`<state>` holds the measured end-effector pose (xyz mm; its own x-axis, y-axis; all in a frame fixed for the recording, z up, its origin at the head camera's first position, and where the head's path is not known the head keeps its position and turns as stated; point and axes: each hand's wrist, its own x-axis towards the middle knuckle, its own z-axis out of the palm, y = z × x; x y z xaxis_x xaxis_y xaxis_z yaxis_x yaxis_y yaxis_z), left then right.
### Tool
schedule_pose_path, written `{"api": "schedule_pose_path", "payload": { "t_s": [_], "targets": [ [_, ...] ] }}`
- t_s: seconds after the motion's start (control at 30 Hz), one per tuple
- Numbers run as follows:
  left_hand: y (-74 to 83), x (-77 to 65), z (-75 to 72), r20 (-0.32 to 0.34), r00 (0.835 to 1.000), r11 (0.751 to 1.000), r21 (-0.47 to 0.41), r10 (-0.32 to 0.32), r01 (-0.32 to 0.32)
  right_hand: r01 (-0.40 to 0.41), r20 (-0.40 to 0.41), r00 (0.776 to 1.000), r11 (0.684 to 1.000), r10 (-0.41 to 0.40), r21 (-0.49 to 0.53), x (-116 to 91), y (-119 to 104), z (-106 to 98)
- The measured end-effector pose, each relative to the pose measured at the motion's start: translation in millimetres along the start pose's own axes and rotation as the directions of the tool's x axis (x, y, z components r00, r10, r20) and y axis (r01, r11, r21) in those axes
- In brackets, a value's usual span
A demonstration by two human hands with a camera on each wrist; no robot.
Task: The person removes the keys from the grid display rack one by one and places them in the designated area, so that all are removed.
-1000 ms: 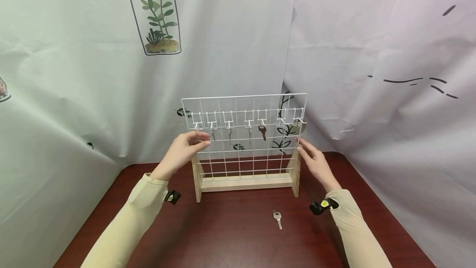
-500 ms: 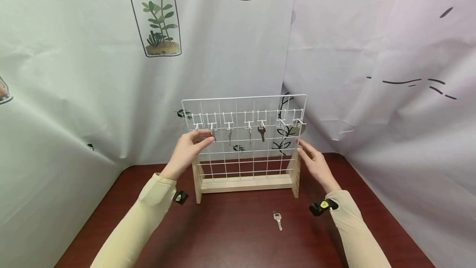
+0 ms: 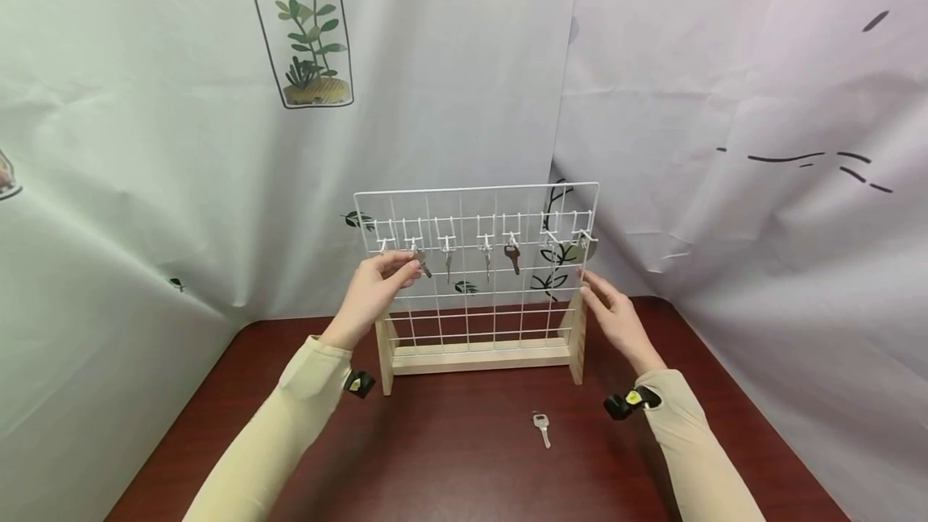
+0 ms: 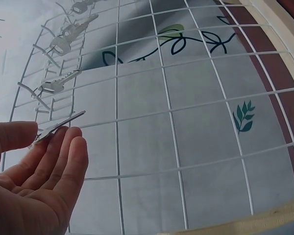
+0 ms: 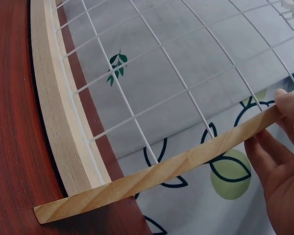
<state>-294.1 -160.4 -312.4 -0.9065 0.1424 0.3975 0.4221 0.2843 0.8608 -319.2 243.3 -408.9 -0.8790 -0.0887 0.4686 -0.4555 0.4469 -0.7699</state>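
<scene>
A white wire grid rack (image 3: pixel 478 188) with a wooden base stands on the table, hooks lined up along its upper part. My left hand (image 3: pixel 373 288) is at the second hook from the left, pinching a silver key (image 4: pixel 63 122) between thumb and fingers; the blade points away, past the fingertips. More keys hang to the right: two silver ones (image 3: pixel 448 262) and a dark brown key (image 3: pixel 512 256). At the rack's right side, my right hand (image 3: pixel 615 316) grips the top of the wooden upright (image 5: pixel 157 174) between thumb and fingers.
A loose silver key (image 3: pixel 541 429) with a small ring lies on the dark red table (image 3: pixel 449 441) in front of the rack. Two hooks (image 3: pixel 551 240) at the right end sit near the right hand. A printed white curtain (image 3: pixel 464 103) hangs close behind.
My left hand has moved right along the rack to the second hook and taken hold of the key there, which now tilts. The right hand has stayed on the upright.
</scene>
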Motion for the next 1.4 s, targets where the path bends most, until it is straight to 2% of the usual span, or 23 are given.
{"api": "schedule_pose_path", "payload": {
  "t_s": [0.33, 0.63, 0.73, 0.97, 1.4],
  "targets": [
    [4.5, 4.5, 7.7, -0.030, 1.000, 0.998, -0.055, -0.008, 0.006, 0.042, -0.005, 0.999, 0.999, -0.042, 0.031, 0, 4, 0],
    [11.0, 1.2, 8.8, -0.029, 1.000, 0.995, -0.095, -0.003, 0.000, 0.013, -0.003, 1.000, 1.000, -0.013, 0.018, 1, 4, 0],
    [12.5, 0.1, 9.1, -0.029, 1.000, 0.994, -0.113, 0.006, -0.009, 0.004, 0.001, 1.000, 1.000, -0.004, 0.027, 0, -1, 0],
    [13.0, -3.4, 9.0, -0.026, 1.000, 0.990, -0.138, 0.017, -0.020, -0.005, 0.015, 1.000, 1.000, 0.005, -0.012, -10, -38, -4],
    [13.0, -16.3, 12.4, 0.019, 1.000, 0.991, -0.136, -0.007, 0.010, 0.008, 0.008, 1.000, 1.000, -0.008, -0.011, -12, -41, -5]
  ]
}}
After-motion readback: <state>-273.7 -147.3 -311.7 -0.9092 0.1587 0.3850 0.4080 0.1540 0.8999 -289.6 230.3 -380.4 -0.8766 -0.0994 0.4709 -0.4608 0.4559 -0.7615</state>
